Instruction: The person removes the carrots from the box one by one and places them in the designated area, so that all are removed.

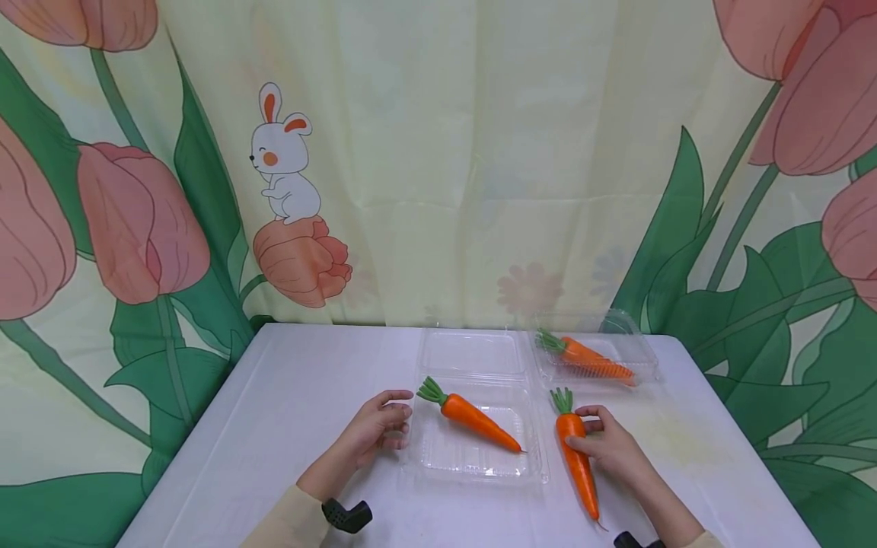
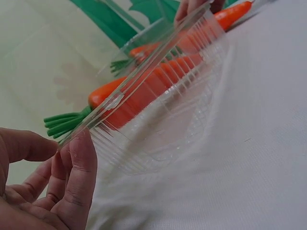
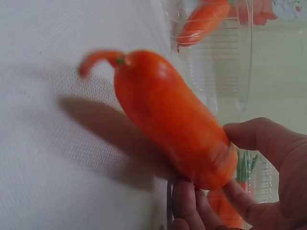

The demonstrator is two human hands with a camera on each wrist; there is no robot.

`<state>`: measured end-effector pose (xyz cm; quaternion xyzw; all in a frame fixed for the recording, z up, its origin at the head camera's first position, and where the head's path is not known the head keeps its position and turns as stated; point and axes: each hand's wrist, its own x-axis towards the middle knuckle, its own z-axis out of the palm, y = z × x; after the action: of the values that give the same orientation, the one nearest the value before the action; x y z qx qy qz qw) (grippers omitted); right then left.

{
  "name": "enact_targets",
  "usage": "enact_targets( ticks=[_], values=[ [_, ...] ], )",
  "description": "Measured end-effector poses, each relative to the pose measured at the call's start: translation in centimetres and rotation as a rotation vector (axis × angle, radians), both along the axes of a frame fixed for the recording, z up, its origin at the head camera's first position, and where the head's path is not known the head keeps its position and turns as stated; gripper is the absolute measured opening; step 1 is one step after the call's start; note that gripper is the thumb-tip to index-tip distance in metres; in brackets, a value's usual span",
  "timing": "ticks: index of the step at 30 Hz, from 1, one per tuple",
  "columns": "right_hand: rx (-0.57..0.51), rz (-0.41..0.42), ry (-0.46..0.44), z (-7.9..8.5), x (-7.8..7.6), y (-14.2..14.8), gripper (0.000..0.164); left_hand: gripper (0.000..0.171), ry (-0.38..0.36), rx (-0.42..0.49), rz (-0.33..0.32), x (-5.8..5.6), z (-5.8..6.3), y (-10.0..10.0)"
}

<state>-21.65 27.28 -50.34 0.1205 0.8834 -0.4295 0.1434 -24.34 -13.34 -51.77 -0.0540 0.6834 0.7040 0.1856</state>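
My right hand (image 1: 610, 445) holds an orange carrot (image 1: 574, 457) with a green top, between thumb and fingers, just right of an open clear plastic box. In the right wrist view the held carrot (image 3: 168, 115) hangs over the cloth, its thin root tip towards the camera. A second carrot (image 1: 479, 422) lies slantwise across the open box (image 1: 473, 476), its green top at the left rim. At that rim is my left hand (image 1: 377, 426); in the left wrist view its thumb and finger pinch the box edge (image 2: 115, 98). The lid (image 1: 473, 354) lies folded back.
A closed clear box (image 1: 637, 350) with another carrot (image 1: 592, 358) inside stands at the back right of the white-covered table (image 1: 301, 396). Behind the table hangs a curtain (image 1: 425, 167) printed with tulips and a rabbit.
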Motion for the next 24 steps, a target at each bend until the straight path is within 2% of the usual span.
enact_targets(
  ticks=[17,24],
  values=[
    [0.005,-0.002,0.057,0.51,0.26,0.27,0.069,0.047,0.005,-0.004,-0.005,0.01,0.11,-0.04],
    [0.002,-0.002,0.046,0.98,0.05,0.0,0.07,0.046,0.002,-0.002,-0.004,0.01,0.11,0.01]
  ],
)
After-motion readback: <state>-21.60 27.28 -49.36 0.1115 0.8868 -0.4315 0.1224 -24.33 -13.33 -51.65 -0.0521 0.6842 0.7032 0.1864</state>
